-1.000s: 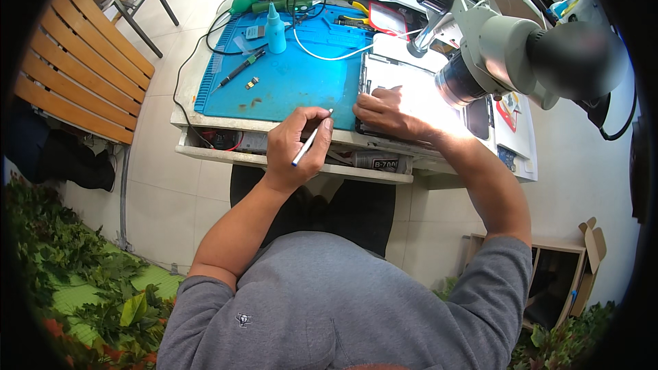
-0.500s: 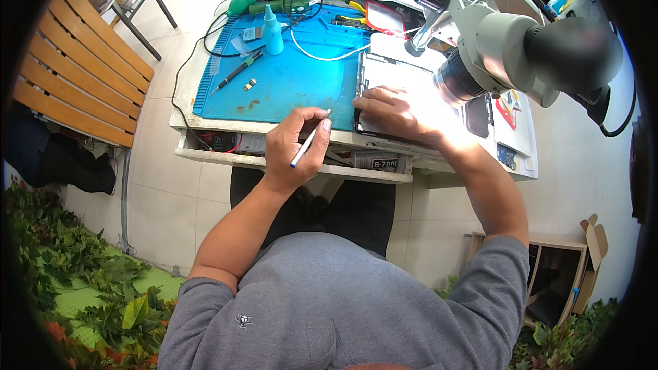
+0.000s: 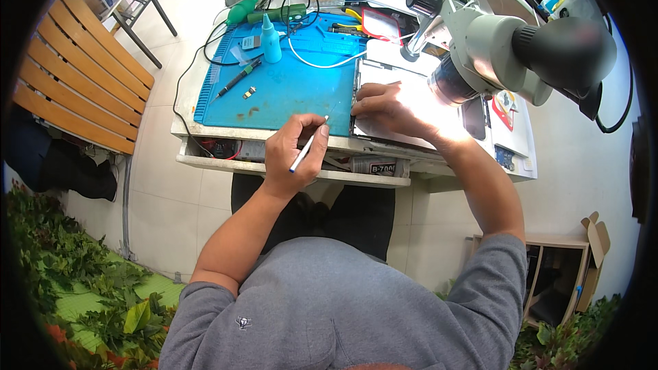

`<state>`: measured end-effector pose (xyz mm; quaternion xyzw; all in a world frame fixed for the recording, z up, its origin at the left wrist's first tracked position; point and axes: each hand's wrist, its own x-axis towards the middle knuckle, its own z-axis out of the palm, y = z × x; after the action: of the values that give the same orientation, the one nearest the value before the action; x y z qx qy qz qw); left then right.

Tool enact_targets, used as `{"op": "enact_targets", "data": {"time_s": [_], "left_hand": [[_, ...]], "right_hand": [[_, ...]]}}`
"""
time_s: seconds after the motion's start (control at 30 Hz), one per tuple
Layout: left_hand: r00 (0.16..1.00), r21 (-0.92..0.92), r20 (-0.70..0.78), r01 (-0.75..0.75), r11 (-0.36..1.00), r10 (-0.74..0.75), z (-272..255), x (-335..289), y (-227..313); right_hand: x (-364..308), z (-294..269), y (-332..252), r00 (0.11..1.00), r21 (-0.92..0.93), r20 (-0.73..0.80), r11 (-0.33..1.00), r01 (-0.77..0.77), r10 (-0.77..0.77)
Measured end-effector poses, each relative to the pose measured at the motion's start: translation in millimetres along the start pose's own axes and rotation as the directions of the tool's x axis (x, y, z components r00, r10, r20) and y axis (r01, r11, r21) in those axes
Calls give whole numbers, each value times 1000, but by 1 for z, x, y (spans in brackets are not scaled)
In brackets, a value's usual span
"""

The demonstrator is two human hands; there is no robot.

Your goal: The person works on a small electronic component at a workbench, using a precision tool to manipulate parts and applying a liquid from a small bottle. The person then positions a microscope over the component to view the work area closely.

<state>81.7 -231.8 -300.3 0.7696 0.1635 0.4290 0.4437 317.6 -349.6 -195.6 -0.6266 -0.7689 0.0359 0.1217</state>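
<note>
Blue mat spreads, left fingers near its edge.

In the left hand, the white stick looks like smooth plastic; beyond that grip, the blue mat seems matt and rubbery; well left, satiny wooden slats; well right, a smooth, metal-looking microscope; behind, a matt cloth shirt
</note>
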Motion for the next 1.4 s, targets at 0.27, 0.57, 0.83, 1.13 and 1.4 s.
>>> {"op": "enact_targets", "data": {"time_s": [0.27,0.57,0.83,1.13,1.4], "left_hand": [[1000,-24,3,7,1000,-7,1,0,0],[1000,-32,2,-20,999,20,2,0,-4],[999,-26,3,-36,999,36,1,0,-2],[999,-40,0,-33,999,33,1,0,-3],[999,-26,-3,-36,999,36,1,-1,-4]], "right_hand": [[-4,7,4,993,-227,6,967,118,-120],[-1,9,2,976,-262,-91,950,168,-197],[-1,13,0,991,-279,-60,955,95,-116],[-6,23,3,993,-196,-121,981,-9,-15],[-12,33,3,976,-66,-214,996,-55,39]]}}
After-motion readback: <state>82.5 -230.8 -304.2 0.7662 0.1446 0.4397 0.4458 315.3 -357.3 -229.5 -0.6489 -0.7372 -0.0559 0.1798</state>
